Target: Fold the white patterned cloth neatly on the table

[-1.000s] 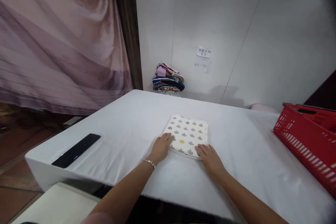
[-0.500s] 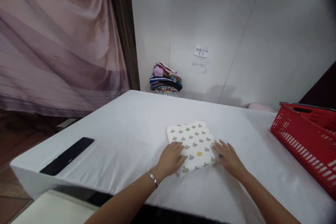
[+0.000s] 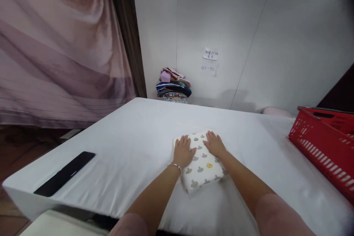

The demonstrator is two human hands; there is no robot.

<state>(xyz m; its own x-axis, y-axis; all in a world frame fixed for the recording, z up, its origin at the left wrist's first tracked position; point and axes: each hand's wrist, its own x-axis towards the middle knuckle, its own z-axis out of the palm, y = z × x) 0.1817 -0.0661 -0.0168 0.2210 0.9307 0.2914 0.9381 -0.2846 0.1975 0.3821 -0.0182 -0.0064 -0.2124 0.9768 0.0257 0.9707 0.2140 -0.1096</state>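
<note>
Both palms lie flat on the folded cloth

For directions, I put the clock's centre on the folded cloth [image 3: 199, 171], with 12 o'clock away from the person. This cloth, white with grey motifs and 1 yellow motif, rests on the white table [image 3: 129, 147], a little turned against the table's near edge. The left hand [image 3: 183, 154] is laid on it toward 10 o'clock, and the right hand [image 3: 216, 146] toward 1 o'clock, near the far corner. Both hands are released: palms down, fingers spread, nothing pinched between them.

The step in hand seems to be pressing and smoothing the folded piece. In my judgement, the next move calls for even, light pressure and a lift straight up, because a sideways pull could make the layers slip. If the piece is to be picked up, the fingers would need to go under its edge, so that the layers hold together.

A black flat object [image 3: 65, 174] lies at 9 o'clock, well apart. The red basket [image 3: 318, 151] stands at 3 o'clock, and a stack of clothes [image 3: 173, 89] is at 11 o'clock, beyond the table.
</note>
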